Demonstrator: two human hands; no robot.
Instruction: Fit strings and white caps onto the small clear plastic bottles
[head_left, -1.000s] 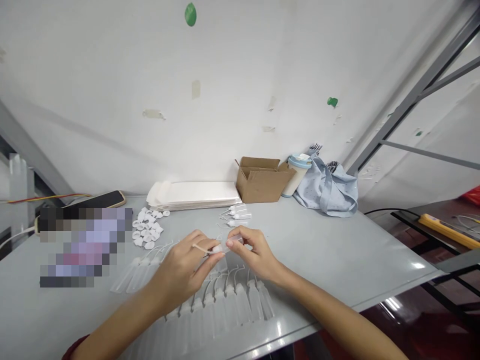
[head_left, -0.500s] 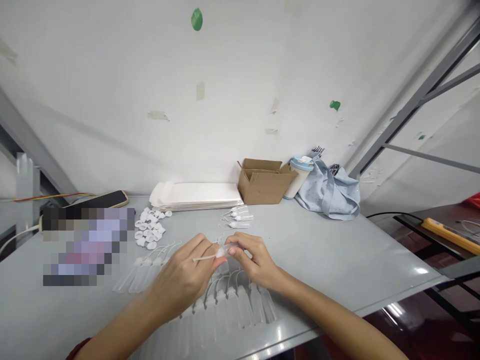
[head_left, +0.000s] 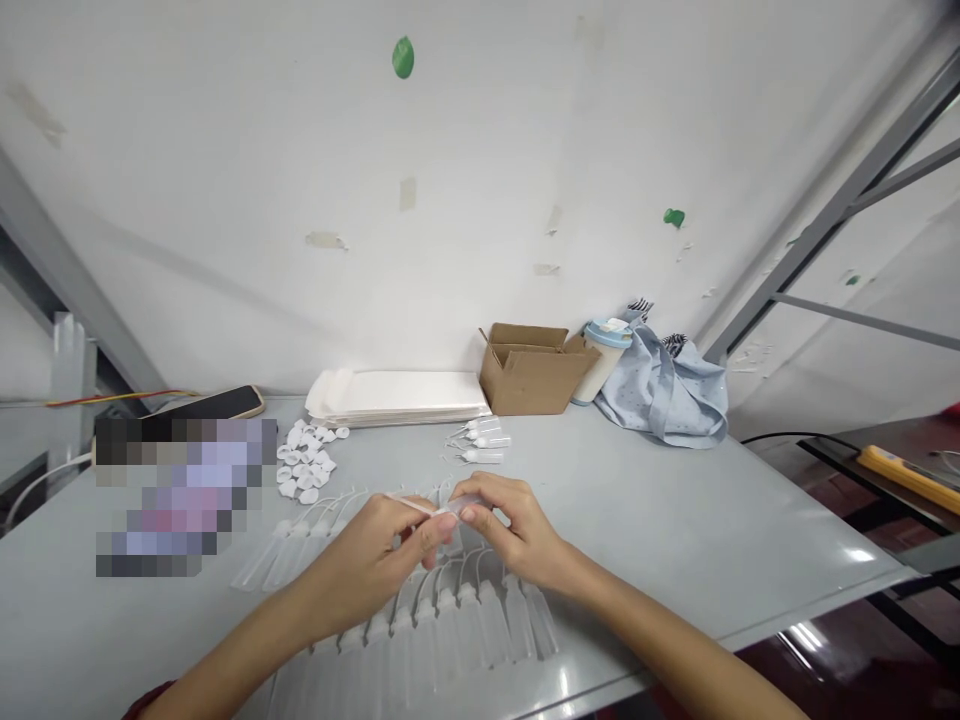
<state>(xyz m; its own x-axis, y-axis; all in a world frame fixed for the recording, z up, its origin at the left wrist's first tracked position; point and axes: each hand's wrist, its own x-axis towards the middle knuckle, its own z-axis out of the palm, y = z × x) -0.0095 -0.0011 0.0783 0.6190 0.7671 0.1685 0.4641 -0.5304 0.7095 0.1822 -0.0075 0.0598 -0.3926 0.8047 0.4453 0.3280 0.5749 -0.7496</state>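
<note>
Pinching one nozzled plastic bottle [head_left: 466, 501], left hand [head_left: 382, 550] and right hand [head_left: 519, 522] meet. Left thumb [head_left: 430, 538] now reaches further forward (perhaps steadying it).

No text, label, brand, number or sign can be read; the blocky pixels over the item [head_left: 187, 490] at left hide any writing there.

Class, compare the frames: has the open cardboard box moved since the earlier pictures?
No: the open cardboard box keeps its place below the tape scrap on the wall; the view shifted.
</note>
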